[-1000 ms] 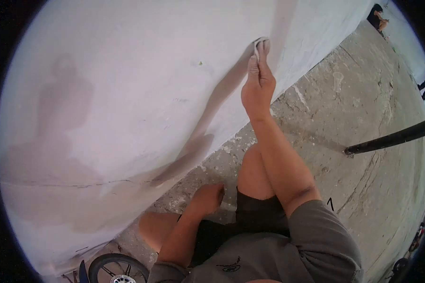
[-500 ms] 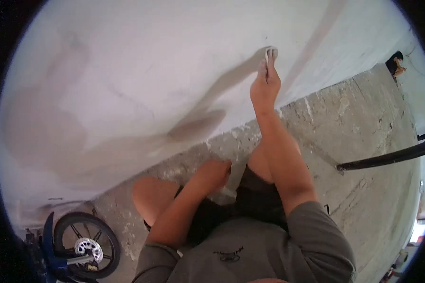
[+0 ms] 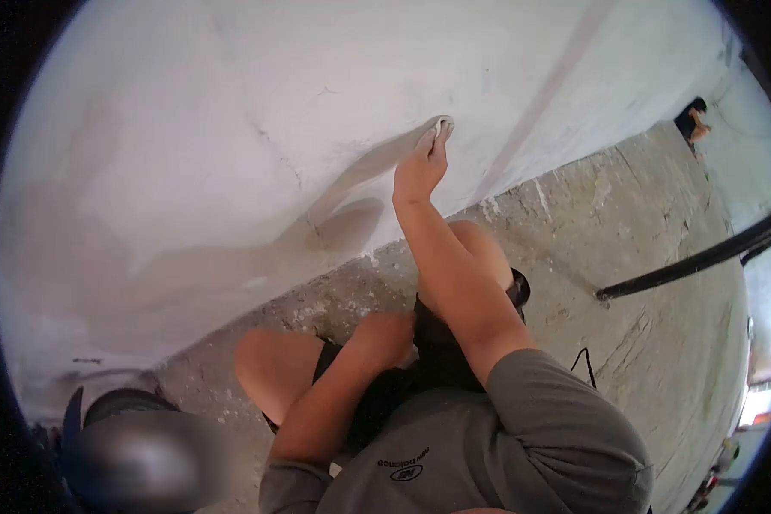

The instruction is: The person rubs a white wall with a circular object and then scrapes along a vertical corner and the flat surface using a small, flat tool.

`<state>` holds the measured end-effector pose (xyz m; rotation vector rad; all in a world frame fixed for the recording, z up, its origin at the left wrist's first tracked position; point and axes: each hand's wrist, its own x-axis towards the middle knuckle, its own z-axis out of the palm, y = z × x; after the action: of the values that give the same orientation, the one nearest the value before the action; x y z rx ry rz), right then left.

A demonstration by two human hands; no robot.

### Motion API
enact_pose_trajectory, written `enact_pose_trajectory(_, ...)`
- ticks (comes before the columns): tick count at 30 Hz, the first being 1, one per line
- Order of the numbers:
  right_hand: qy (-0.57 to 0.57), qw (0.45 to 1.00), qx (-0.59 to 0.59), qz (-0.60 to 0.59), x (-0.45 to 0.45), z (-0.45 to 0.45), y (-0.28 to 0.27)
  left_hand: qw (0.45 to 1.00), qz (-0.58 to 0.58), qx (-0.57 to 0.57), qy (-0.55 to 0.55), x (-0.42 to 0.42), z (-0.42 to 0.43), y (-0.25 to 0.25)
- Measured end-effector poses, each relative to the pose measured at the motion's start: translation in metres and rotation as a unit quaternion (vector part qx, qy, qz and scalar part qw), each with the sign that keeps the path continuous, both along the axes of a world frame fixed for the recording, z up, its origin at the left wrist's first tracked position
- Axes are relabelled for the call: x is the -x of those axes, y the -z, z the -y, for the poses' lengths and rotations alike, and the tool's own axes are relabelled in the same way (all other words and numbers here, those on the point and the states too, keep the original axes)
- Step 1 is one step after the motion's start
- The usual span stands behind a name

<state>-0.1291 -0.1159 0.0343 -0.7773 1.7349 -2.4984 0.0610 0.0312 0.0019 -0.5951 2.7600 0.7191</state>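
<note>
My right hand (image 3: 422,164) is raised against the white wall (image 3: 231,128), its fingers closed on a small pale pad (image 3: 442,126) that touches the wall surface. Its shadow falls on the wall to the left. My left hand (image 3: 385,338) rests low near my lap, between my knees, with the fingers curled; whatever it may hold is hidden. Faint cracks and marks show on the wall left of the pad.
The rough concrete floor (image 3: 642,223) meets the wall along a diagonal edge. A black pole (image 3: 694,265) stands at the right. A partly blurred motorbike wheel (image 3: 128,401) is at the lower left. A person (image 3: 692,122) sits far off at the upper right.
My right hand has moved left and down along the wall with the pad. My left hand stays low near my lap. The camera view has shifted.
</note>
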Motion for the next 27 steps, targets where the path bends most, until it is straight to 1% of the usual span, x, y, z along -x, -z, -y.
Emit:
enact_pose_trajectory(1,0.015,1.000,-0.012,0.015,0.007,0.003,-0.002,1.000,-0.010,-0.001,-0.015,-0.002,-0.002,0.003)
enact_pose_trajectory(3,0.038,0.999,-0.016,0.027,0.019,0.004,-0.007,1.000,-0.008,0.012,-0.003,-0.010,0.000,0.006)
enact_pose_trajectory(4,0.016,0.999,0.009,0.049,0.018,0.003,-0.005,1.000,-0.007,0.011,-0.012,-0.013,-0.001,0.008)
enact_pose_trajectory(5,-0.013,0.997,0.033,0.070,0.013,0.005,-0.003,1.000,-0.012,0.009,-0.020,-0.013,0.000,0.000)
enact_pose_trajectory(7,-0.027,0.998,0.005,0.048,-0.004,0.000,-0.001,0.995,0.058,-0.064,-0.057,-0.011,0.004,-0.025)
enact_pose_trajectory(9,-0.028,0.999,-0.021,0.031,-0.008,0.001,0.004,0.996,0.057,-0.054,-0.044,-0.009,0.006,-0.026)
enact_pose_trajectory(11,-0.035,0.999,0.007,0.029,-0.011,0.003,0.008,0.997,0.061,-0.047,-0.028,-0.006,0.008,-0.023)
enact_pose_trajectory(13,-0.032,0.999,-0.005,0.025,-0.009,-0.001,0.008,0.997,0.049,-0.051,-0.005,-0.002,0.012,-0.018)
enact_pose_trajectory(16,-0.034,0.999,-0.028,0.012,-0.015,-0.003,0.008,0.997,0.053,-0.058,-0.023,0.006,0.018,-0.024)
enact_pose_trajectory(18,-0.017,0.999,-0.038,0.007,-0.007,-0.004,0.010,0.997,0.060,-0.054,-0.022,0.012,0.023,-0.018)
enact_pose_trajectory(20,-0.018,0.999,-0.034,-0.009,-0.009,0.001,0.018,0.995,0.078,-0.052,-0.024,0.018,0.025,-0.012)
enact_pose_trajectory(23,-0.001,0.998,-0.053,0.041,-0.009,0.003,0.021,0.991,0.121,-0.048,-0.028,0.039,0.037,-0.006)
enact_pose_trajectory(24,0.004,0.997,-0.053,0.053,-0.008,0.003,0.024,0.986,0.151,-0.067,-0.023,0.043,0.040,-0.004)
enact_pose_trajectory(26,0.034,0.996,-0.068,0.043,-0.001,0.008,0.031,0.978,0.192,-0.083,-0.012,0.052,0.051,-0.001)
enact_pose_trajectory(27,0.042,0.995,-0.074,0.057,0.004,0.008,0.036,0.975,0.199,-0.089,-0.028,0.057,0.053,-0.002)
